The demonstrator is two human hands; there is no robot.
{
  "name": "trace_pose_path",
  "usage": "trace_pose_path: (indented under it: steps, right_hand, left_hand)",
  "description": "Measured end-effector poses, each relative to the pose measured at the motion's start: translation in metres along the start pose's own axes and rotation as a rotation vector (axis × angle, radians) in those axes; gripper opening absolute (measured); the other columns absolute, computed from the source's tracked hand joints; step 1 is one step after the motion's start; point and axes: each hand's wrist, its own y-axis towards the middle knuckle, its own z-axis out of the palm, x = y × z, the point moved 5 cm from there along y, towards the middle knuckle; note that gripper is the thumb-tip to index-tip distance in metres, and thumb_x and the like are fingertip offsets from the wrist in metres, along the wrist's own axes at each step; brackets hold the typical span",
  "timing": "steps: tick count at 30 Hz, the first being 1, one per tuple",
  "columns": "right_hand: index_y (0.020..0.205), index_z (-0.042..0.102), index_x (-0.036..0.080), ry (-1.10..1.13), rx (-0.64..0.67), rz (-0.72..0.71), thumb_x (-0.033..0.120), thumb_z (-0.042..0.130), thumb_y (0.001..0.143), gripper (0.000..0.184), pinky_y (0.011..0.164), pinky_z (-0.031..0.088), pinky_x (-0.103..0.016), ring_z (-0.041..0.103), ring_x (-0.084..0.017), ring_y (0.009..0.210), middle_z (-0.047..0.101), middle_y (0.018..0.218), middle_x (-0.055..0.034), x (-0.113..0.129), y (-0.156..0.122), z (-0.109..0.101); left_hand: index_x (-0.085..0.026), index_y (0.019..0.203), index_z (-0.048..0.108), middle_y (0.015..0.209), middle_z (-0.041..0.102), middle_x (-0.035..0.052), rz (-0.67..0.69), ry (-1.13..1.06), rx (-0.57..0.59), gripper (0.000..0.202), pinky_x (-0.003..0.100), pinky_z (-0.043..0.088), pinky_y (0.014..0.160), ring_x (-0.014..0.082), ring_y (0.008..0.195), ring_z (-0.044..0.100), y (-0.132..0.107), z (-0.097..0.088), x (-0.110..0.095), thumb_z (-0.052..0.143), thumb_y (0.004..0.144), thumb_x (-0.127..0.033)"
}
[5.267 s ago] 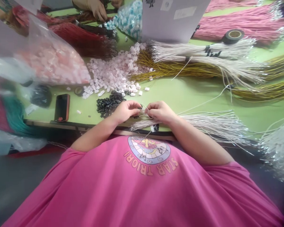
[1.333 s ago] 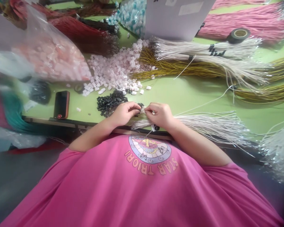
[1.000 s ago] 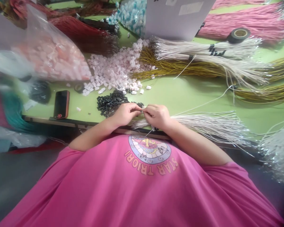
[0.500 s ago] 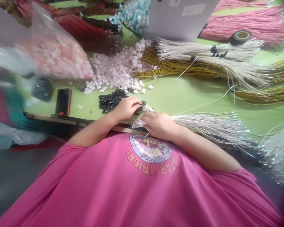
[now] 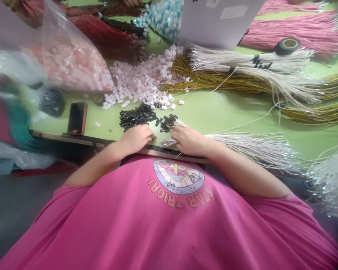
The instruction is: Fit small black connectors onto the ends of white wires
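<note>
My left hand (image 5: 136, 137) lies at the green table's near edge (image 5: 81, 139), fingers curled under, just below a pile of small black connectors (image 5: 136, 115). What it holds, if anything, is hidden. My right hand (image 5: 187, 138) is closed over the left end of a bundle of thin white wires (image 5: 250, 145) that fans out to the right. A smaller cluster of black connectors (image 5: 167, 122) sits at the wire tips between my two hands.
A heap of pale pink connectors (image 5: 146, 78), a bag of pink ones (image 5: 73, 67), a phone (image 5: 77, 117), yellow wire bundles (image 5: 214, 80), white bundles (image 5: 256, 62), pink bundles (image 5: 293, 28), a tape roll (image 5: 288, 44) and a grey board (image 5: 219, 22) cover the table. Another person's hand (image 5: 132, 2) shows at the far edge.
My hands were pinched together over the wire tips; they have now parted. The left hand has drawn back to the table edge. The right has slid down onto the bundle.
</note>
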Motion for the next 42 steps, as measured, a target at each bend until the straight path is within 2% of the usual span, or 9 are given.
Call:
trace_pose_path:
  steps: [4, 8, 14, 19, 22, 26, 29, 33, 42]
  right_hand:
    - [0.095, 0.058, 0.015, 0.058, 0.124, 0.015, 0.017, 0.046, 0.073, 0.025, 0.063, 0.035, -0.03, 0.056, -0.018, 0.071, 0.066, 0.084, -0.0102, -0.004, -0.001, -0.003]
    - [0.09, 0.06, 0.017, 0.169, 0.137, 0.017, 0.024, 0.048, 0.077, 0.019, 0.061, 0.033, -0.029, 0.052, -0.016, 0.066, 0.065, 0.079, -0.0071, -0.007, 0.001, -0.008]
    - [0.091, 0.06, 0.015, 0.792, 0.027, 0.087, 0.041, 0.051, 0.081, 0.028, 0.063, 0.037, -0.025, 0.05, -0.012, 0.067, 0.059, 0.077, -0.0028, -0.038, 0.001, -0.012]
    - [0.108, 0.056, 0.012, 1.305, 0.185, -0.223, 0.07, 0.055, 0.066, 0.072, 0.067, 0.04, -0.026, 0.049, -0.014, 0.074, 0.055, 0.081, -0.0031, -0.055, -0.005, -0.013]
    - [0.107, 0.055, 0.013, 1.257, 0.268, -0.313, 0.065, 0.069, 0.056, 0.074, 0.069, 0.041, -0.025, 0.051, -0.014, 0.078, 0.056, 0.087, -0.0032, -0.055, -0.007, -0.011]
    - [0.085, 0.056, 0.015, 1.104, 0.117, -0.022, 0.04, 0.065, 0.073, 0.029, 0.061, 0.04, -0.023, 0.052, -0.011, 0.067, 0.057, 0.075, -0.0001, -0.057, 0.0, -0.006]
    - [0.08, 0.055, 0.016, 1.102, -0.037, 0.151, 0.031, 0.055, 0.078, 0.015, 0.055, 0.039, -0.023, 0.051, -0.009, 0.057, 0.055, 0.066, 0.0015, -0.054, 0.001, -0.008]
    - [0.072, 0.054, 0.016, 1.075, -0.183, 0.264, 0.027, 0.056, 0.074, 0.012, 0.045, 0.028, -0.022, 0.038, -0.006, 0.046, 0.044, 0.054, 0.0058, -0.052, -0.003, -0.012]
    - [0.057, 0.046, 0.016, 1.114, -0.242, 0.374, 0.025, 0.059, 0.068, 0.019, 0.046, 0.024, -0.023, 0.033, -0.005, 0.046, 0.038, 0.05, 0.0058, -0.052, -0.004, -0.011]
  left_hand:
    - [-0.017, 0.094, 0.066, 0.096, 0.06, 0.0084, 0.006, 0.051, 0.033, 0.023, 0.034, 0.045, 0.078, 0.0203, 0.09, 0.054, -0.005, 0.019, -0.003, 0.043, 0.09, -0.02]
    - [-0.015, 0.088, 0.062, 0.091, 0.059, 0.0083, -0.063, -0.016, 0.024, 0.022, 0.035, 0.044, 0.08, 0.02, 0.088, 0.054, -0.001, 0.017, 0.0, 0.04, 0.089, -0.018]
    - [-0.017, 0.099, 0.059, 0.097, 0.062, 0.005, -0.212, -0.418, -0.05, 0.018, 0.033, 0.045, 0.081, 0.0173, 0.088, 0.057, 0.006, -0.004, 0.001, 0.048, 0.086, -0.024]
    - [-0.016, 0.086, 0.062, 0.088, 0.063, 0.003, -0.244, -0.712, -0.043, 0.02, 0.031, 0.045, 0.079, 0.0148, 0.083, 0.058, 0.016, 0.002, -0.002, 0.05, 0.087, -0.032]
    - [-0.015, 0.082, 0.06, 0.078, 0.061, 0.0008, -0.352, -0.9, -0.07, 0.018, 0.026, 0.044, 0.068, 0.0111, 0.071, 0.055, 0.019, 0.008, 0.0, 0.056, 0.083, -0.033]
    - [-0.015, 0.085, 0.06, 0.064, 0.057, -0.0023, -0.41, -1.106, -0.031, 0.009, 0.024, 0.044, 0.059, 0.0078, 0.056, 0.052, 0.023, 0.016, 0.0, 0.061, 0.079, -0.022]
    - [-0.015, 0.087, 0.061, 0.065, 0.06, -0.0015, -0.404, -1.202, -0.065, 0.011, 0.025, 0.047, 0.06, 0.0084, 0.056, 0.056, 0.028, 0.022, 0.002, 0.063, 0.076, -0.017]
    - [-0.014, 0.089, 0.061, 0.066, 0.063, 0.0002, -0.381, -1.246, -0.092, 0.012, 0.027, 0.05, 0.061, 0.0092, 0.056, 0.058, 0.038, 0.025, 0.0, 0.065, 0.077, -0.018]
    - [-0.013, 0.087, 0.061, 0.066, 0.062, -0.0003, -0.327, -1.279, -0.153, 0.011, 0.024, 0.049, 0.059, 0.0079, 0.057, 0.057, 0.045, 0.021, -0.007, 0.064, 0.078, -0.018]
